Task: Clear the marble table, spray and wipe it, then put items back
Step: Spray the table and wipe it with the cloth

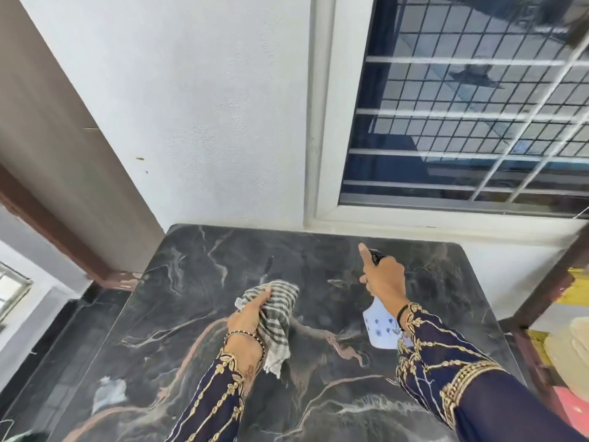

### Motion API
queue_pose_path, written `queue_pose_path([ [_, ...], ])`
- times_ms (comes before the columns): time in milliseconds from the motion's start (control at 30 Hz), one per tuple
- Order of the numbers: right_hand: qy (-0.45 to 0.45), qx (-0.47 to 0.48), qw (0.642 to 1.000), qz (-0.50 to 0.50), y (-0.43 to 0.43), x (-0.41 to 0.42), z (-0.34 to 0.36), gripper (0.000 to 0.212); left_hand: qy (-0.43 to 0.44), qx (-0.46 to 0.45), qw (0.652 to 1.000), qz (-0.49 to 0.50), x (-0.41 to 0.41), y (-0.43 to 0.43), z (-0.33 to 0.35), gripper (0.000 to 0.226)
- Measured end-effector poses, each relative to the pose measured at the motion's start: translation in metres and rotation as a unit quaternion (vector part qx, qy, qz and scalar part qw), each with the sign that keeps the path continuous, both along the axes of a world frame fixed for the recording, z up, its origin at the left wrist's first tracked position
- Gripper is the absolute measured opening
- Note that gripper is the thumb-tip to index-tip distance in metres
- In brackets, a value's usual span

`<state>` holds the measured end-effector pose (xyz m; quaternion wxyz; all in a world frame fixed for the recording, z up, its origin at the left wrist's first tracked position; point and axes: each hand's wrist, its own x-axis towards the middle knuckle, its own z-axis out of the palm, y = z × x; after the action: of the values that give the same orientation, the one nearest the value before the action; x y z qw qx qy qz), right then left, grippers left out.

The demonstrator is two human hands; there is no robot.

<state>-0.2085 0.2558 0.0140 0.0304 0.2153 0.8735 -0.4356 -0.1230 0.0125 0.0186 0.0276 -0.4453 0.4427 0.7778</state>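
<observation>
The dark marble table [197,272] with pale and pinkish veins fills the lower middle of the head view. My left hand [247,315] grips a grey-and-white striped cloth [280,311] bunched up over the table's centre. My right hand [384,277] holds a white spray bottle [381,325] with small blue flowers on it. Its dark nozzle [375,256] sticks out past my knuckles and points to the table's far side, with my forefinger stretched out over it. Most of the bottle is hidden behind my hand and wrist.
The table stands against a white wall [207,122], below a barred window [471,106] at the right. A brown door frame [54,228] runs down the left. Brown bars [548,288] and yellow and pink things [573,288] lie past the table's right edge.
</observation>
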Motion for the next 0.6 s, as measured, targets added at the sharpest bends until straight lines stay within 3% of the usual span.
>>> queue_pose_path([
  [267,0.004,0.016,1.0,-0.013,0.06,0.035,-0.006,0.074,-0.002,-0.044,0.999,0.011,0.014,0.021,0.014,0.043],
  [600,-0.021,-0.001,0.996,0.081,0.118,0.14,-0.01,0.074,0.044,-0.063,0.996,0.054,0.086,0.07,0.037,0.034],
])
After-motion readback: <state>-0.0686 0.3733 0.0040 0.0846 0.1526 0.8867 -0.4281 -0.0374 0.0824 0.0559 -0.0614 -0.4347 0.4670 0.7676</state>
